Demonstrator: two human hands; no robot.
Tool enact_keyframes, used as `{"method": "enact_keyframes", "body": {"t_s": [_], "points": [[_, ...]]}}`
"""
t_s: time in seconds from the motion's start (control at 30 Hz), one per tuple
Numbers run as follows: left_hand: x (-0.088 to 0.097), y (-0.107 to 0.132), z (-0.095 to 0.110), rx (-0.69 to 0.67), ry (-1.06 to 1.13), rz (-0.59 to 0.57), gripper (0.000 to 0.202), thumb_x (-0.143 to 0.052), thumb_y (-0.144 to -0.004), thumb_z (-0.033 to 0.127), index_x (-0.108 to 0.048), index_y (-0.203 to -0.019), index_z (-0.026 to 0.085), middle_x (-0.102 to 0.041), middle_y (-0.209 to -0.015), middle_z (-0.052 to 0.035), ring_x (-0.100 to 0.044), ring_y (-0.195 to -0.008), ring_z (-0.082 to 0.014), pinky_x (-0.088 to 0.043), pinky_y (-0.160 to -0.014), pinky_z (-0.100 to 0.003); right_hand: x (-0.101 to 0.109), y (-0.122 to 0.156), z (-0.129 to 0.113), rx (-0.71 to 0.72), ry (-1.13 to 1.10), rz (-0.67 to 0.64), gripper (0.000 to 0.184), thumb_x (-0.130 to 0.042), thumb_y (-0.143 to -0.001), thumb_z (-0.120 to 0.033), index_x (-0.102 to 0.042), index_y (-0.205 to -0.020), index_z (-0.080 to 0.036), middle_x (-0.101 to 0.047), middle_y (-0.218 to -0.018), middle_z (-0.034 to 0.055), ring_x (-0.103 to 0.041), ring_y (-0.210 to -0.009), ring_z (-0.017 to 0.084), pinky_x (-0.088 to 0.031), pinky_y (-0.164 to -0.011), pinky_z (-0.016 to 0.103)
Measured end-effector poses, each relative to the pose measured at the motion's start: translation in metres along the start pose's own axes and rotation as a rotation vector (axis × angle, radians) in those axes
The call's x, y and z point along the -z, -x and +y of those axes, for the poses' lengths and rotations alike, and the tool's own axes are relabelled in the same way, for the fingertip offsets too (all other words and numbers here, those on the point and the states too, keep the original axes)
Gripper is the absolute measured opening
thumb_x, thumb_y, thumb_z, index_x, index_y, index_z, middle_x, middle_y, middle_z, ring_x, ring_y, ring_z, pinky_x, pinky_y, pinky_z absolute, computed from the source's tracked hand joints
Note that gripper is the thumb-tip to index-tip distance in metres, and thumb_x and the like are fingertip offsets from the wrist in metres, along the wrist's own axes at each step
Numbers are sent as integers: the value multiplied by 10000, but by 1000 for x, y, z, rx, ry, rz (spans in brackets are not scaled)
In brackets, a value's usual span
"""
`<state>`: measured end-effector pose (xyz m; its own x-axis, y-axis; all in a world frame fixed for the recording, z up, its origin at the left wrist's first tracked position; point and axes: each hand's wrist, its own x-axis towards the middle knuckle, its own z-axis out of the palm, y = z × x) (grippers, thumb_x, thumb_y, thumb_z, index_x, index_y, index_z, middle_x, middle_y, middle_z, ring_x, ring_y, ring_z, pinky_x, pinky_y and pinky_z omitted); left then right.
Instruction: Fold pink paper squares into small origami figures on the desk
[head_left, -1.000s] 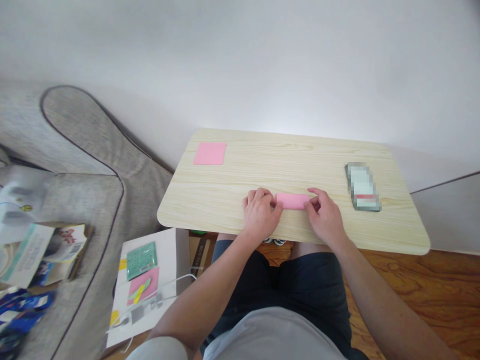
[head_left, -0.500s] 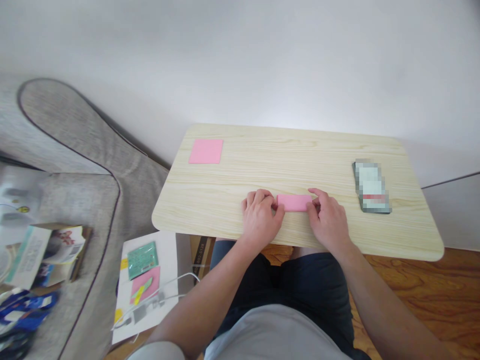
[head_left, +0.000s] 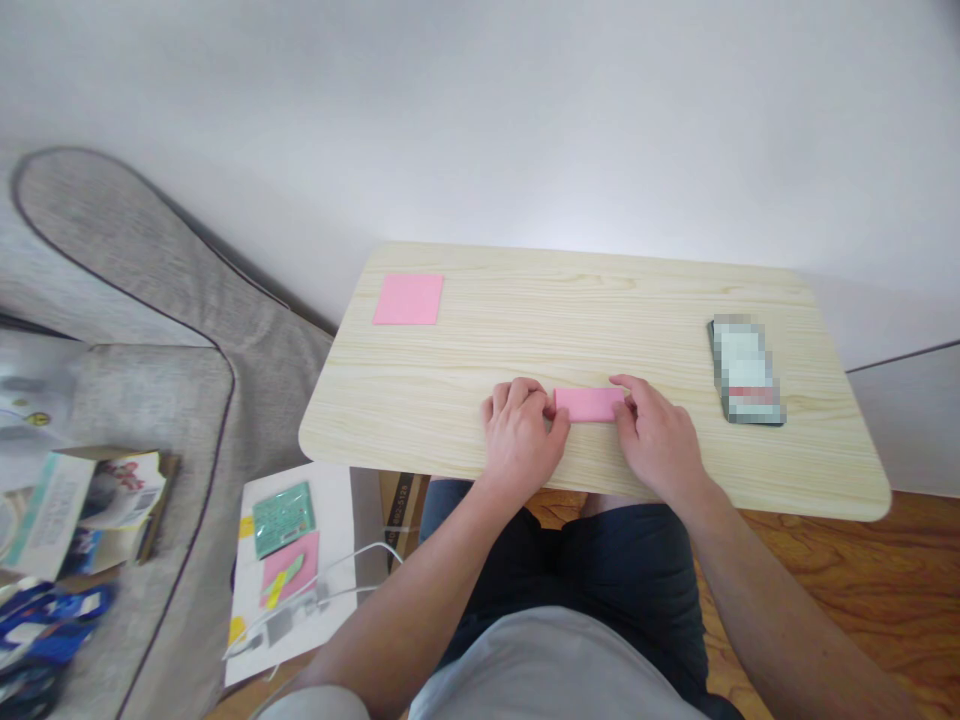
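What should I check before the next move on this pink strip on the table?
1. Grip, left end: ok. The left hand has its fingertips on the left end of the pink strip.
2. Grip, right end: ok. The right hand has its fingertips on the right end.
3. Strip flat on the table: ok. It lies between both hands, near the front edge.
4. Strip's edges lined up: cannot tell, too small to see.
5. Neighbours apart from the hands: ok. The pink square sheet lies at the far left corner and the blurred object at the right.
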<state>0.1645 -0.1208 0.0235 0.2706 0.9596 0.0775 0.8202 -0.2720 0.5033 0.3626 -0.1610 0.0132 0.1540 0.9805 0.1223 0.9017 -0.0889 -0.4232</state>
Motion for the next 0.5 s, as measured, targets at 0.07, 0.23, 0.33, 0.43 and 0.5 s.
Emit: {"method": "enact_keyframes", "body": {"t_s": [0.07, 0.23, 0.33, 0.43, 0.5], "points": [[0, 0, 0, -4, 8, 0, 177, -644, -964, 373, -653, -841, 245, -664, -1204, -51, -536, -1182, -278, -412, -1013, -490, 1, -1, 1, -14, -30, -8, 377, -448, -1013, -320, -587, -1357, -249, -762, -1093, 102, -708, -953, 302, -477, -806, 435], [2, 1, -3, -1, 29, -14, 151, -647, -964, 362, -663, -864, 249, -665, -1214, -48, -537, -1184, -275, -413, -1022, -486, 8, 1, 5, -64, -247, -42, 406, -553, -975, -409, -591, -1357, -277, -764, -985, 58, -684, -749, 233, -498, -733, 393], [4, 5, -4, 8, 40, -37, 152, -639, -969, 366, -671, -874, 252, -666, -1219, -49, -538, -1182, -278, -417, -1017, -487, 13, 5, 6, -96, -325, -101, 456, -626, -927, -393, -581, -1367, -283, -758, -933, 30, -663, -700, 209, -504, -710, 375], [6, 14, -5, 12, 48, -53, 150, -640, -971, 370, -675, -883, 253, -673, -1204, -47, -547, -1162, -273, -426, -996, -479, 16, 14, 6, -125, -355, -136, 456, -635, -924, -370, -577, -1369, -290, -756, -905, 15, -675, -737, 214, -509, -739, 376], [6, 20, -5, 10, 46, -53, 153, -638, -973, 371, -676, -883, 254, -678, -1191, -45, -551, -1152, -272, -426, -988, -478, 15, 20, 6, -137, -359, -126, 446, -629, -932, -381, -583, -1365, -284, -757, -904, 24, -683, -760, 227, -514, -760, 390]]}}
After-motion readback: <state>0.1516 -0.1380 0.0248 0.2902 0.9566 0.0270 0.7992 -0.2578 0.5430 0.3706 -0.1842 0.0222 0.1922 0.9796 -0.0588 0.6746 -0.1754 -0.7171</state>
